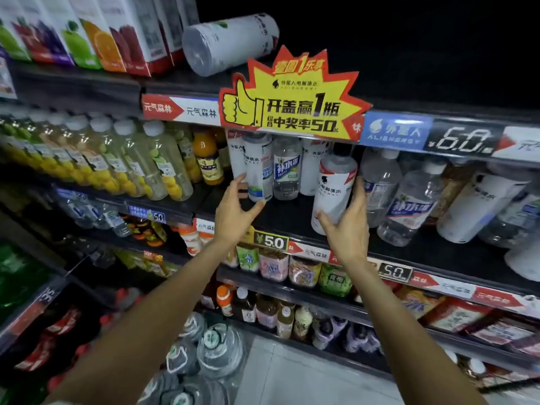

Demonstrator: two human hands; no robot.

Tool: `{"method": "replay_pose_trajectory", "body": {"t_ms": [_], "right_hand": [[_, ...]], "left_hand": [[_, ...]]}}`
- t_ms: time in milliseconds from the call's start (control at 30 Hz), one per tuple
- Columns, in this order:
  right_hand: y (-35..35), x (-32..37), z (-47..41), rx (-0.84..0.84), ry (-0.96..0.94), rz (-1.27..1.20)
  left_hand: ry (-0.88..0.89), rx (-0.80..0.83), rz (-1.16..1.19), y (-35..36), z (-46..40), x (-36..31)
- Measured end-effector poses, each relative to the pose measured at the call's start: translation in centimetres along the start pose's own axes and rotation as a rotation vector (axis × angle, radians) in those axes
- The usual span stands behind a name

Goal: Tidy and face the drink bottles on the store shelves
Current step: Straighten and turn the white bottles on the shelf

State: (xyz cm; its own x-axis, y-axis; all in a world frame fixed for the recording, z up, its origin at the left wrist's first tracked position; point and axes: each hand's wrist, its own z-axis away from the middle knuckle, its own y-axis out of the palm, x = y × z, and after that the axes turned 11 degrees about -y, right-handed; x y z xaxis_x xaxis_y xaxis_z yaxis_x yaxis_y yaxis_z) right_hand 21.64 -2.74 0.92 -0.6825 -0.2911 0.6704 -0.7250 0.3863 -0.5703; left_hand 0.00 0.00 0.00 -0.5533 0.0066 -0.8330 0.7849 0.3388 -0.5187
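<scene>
On the middle shelf [292, 217] stand white-labelled drink bottles. My right hand [347, 226] grips one white bottle with a red stripe [333, 188], thumb on its left side and fingers on its right; the bottle leans slightly. My left hand [233, 211] reaches with spread fingers to a white bottle with a blue-green label [258, 168] and touches its lower left side without closing round it. A clear bottle with a blue label [287, 168] stands between the two, further back.
A yellow and red promotional sign [292, 95] hangs from the shelf edge above the bottles. A white bottle [230, 42] lies on its side on the top shelf. Clear and white bottles [409, 200] lean at the right. Fruit drinks [131, 159] line the left.
</scene>
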Motion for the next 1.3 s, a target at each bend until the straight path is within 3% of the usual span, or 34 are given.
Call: {"method": "replay_pose_trajectory", "body": {"t_ms": [233,500,633,900,1100,1300], "right_hand": [[4.4,-2.5,-1.2,-0.203,-0.028,-0.020],[4.5,-2.8,-2.4,-0.040,-0.107,-0.198],[4.6,-2.6,-2.8,-0.089,-0.070,-0.155],[3.8,0.2,0.4,-0.129,-0.139,-0.240],[-2.5,7.7,3.3,-0.062,-0.302,-0.301],[-12.6,15.6,2.6,0.132,-0.202,-0.541]], "left_hand": [[0.071,-0.055,0.166,2.5,-5.9,3.2],[0.139,-0.216,0.029,5.4,-9.3,2.2],[0.078,-0.229,-0.009,4.9,-9.3,1.6],[0.400,-0.181,0.041,1.1,-2.4,3.4],[0.412,-0.124,0.163,-6.9,4.2,-2.2],[0.307,-0.063,0.100,-15.6,6.0,-13.6]]}}
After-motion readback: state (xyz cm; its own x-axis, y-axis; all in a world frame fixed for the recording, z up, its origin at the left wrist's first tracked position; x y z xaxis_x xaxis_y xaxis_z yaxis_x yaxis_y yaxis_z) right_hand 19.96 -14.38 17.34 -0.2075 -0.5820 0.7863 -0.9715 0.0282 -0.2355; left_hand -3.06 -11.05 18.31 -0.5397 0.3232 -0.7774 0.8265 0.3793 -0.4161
